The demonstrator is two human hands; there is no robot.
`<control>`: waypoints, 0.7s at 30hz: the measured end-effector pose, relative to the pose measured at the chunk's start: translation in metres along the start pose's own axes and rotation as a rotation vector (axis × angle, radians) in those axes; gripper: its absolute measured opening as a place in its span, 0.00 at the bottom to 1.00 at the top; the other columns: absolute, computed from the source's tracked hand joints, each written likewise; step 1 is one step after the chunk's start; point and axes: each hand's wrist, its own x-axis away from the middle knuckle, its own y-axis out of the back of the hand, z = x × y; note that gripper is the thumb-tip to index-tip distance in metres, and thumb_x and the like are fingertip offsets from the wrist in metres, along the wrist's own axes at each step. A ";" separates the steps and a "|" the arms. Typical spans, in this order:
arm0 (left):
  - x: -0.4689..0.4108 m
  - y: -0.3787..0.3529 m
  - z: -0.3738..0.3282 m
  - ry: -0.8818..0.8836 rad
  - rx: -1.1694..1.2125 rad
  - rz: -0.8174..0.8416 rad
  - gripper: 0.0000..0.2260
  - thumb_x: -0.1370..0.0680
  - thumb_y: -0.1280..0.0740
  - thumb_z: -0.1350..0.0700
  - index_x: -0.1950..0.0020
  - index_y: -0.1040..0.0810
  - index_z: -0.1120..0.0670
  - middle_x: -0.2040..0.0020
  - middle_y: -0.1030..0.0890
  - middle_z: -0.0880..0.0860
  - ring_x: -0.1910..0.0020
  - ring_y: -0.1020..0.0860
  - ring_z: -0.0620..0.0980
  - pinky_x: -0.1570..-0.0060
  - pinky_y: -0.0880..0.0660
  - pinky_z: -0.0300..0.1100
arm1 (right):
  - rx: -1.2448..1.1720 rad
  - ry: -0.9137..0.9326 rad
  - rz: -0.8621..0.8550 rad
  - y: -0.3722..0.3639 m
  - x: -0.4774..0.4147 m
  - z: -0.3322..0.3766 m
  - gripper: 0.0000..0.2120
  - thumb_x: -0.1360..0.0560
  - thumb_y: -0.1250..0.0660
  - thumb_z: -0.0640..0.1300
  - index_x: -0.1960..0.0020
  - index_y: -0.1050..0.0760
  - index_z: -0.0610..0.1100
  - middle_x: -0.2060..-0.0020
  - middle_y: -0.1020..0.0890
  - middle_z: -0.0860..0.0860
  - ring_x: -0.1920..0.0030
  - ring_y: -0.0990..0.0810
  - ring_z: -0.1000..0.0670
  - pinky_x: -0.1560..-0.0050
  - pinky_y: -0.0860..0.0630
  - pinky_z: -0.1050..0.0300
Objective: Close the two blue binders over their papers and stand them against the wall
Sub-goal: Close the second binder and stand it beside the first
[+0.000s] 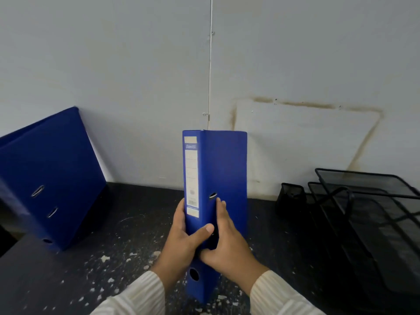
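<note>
Leaning binder (56,176): closed, tipped back against the wall (136,87) at far left, so I judge it placed.
Left hand (184,242): my fingers wrap the spine, thumb across the front, steadying it.
Held binder (225,173): closed, long axis upright, labelled spine facing me, foot near the table (102,269).
Right hand (229,246): fingers pressed flat on the cover, keeping it shut.

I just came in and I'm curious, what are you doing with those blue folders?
A person holds a closed blue binder upright with both hands, left hand and right hand wrapped round its spine end, over the dark speckled counter. A second blue binder already leans against the wall on the left.
</note>
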 end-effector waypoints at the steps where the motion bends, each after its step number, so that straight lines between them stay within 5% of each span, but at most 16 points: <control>1: 0.002 0.000 0.000 -0.015 -0.027 0.045 0.32 0.28 0.31 0.64 0.30 0.36 0.43 0.37 0.21 0.43 0.38 0.21 0.45 0.48 0.22 0.36 | -0.030 -0.003 -0.020 0.000 0.001 -0.001 0.52 0.31 0.30 0.48 0.27 0.68 0.62 0.23 0.51 0.55 0.25 0.42 0.51 0.31 0.32 0.53; 7: 0.013 0.012 0.004 -0.004 -0.232 0.208 0.32 0.22 0.36 0.68 0.31 0.41 0.36 0.37 0.25 0.32 0.36 0.26 0.36 0.42 0.26 0.32 | -0.121 -0.097 -0.114 -0.009 0.014 -0.008 0.50 0.31 0.29 0.42 0.25 0.61 0.62 0.29 0.34 0.54 0.35 0.27 0.52 0.37 0.26 0.54; 12: 0.035 0.015 0.013 0.066 -0.342 0.274 0.33 0.21 0.39 0.68 0.34 0.43 0.31 0.39 0.27 0.24 0.37 0.29 0.28 0.43 0.30 0.26 | -0.198 -0.204 -0.185 -0.023 0.032 -0.012 0.49 0.31 0.27 0.44 0.25 0.56 0.62 0.33 0.28 0.54 0.36 0.26 0.52 0.35 0.27 0.50; 21: 0.052 0.011 0.007 0.118 -0.509 0.420 0.34 0.21 0.38 0.64 0.33 0.48 0.27 0.33 0.29 0.38 0.39 0.28 0.31 0.47 0.29 0.23 | -0.393 -0.348 -0.265 -0.032 0.062 -0.014 0.33 0.33 0.25 0.39 0.34 0.32 0.59 0.48 0.20 0.57 0.44 0.22 0.52 0.42 0.24 0.54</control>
